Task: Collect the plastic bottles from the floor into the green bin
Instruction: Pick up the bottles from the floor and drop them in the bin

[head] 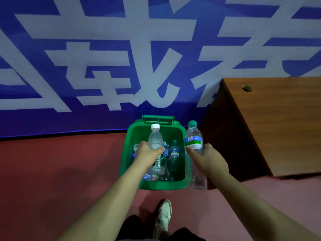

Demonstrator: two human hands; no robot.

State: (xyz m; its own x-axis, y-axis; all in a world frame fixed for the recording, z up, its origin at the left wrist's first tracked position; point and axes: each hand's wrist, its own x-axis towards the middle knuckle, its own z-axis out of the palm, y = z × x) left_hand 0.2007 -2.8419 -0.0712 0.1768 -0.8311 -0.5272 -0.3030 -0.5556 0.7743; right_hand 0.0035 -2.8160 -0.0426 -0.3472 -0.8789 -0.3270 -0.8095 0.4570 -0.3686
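Red floor (52, 162), green bin (163, 185); white-capped bottle (155, 138), green-capped bottle (193, 136), both upright.

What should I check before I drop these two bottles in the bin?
1. Left hand grips the white-cap bottle: ok.
2. White-cap bottle is over the bin opening: ok.
3. Right hand grips the green-cap bottle: ok.
4. Green-cap bottle is over the opening: not ok, it looks to be at the right rim or just outside it.
5. Room in the bin: ok, the bottles inside lie low.
6. No bottles left on the floor: cannot tell, only part of the floor shows.
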